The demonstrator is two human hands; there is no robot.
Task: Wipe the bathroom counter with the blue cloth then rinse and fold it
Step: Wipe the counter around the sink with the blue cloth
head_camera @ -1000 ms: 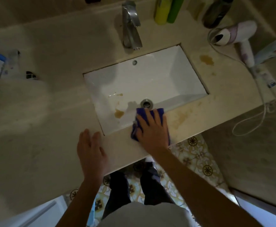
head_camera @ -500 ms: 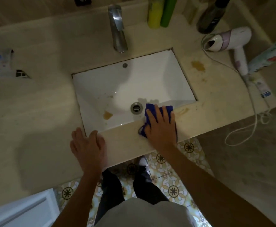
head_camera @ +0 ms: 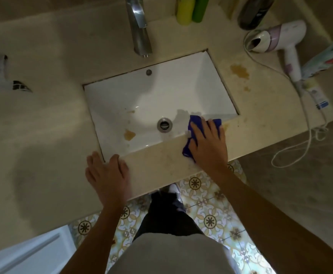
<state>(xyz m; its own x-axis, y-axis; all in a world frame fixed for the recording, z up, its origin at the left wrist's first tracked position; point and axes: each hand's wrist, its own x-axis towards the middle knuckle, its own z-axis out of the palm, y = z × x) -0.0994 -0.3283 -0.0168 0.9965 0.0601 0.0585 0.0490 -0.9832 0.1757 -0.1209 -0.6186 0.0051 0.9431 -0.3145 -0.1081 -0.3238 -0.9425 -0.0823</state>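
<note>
I see right hand [head_camera: 208, 144] flat, fingers spread, pressing blue cloth [head_camera: 189, 143] on surface [head_camera: 161, 165] at sink [head_camera: 161, 95] front rim, centre right | left hand [head_camera: 108, 175] flat, empty, lower centre | stain [head_camera: 239, 71], hair dryer [head_camera: 278, 39] upper right

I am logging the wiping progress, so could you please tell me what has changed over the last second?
The right hand has slid the blue cloth to the right along the front strip of the counter, toward the sink's right corner, pressing flat throughout. The left hand stayed resting on the counter edge. The brown stains, hair dryer and bottles are unmoved.
</note>
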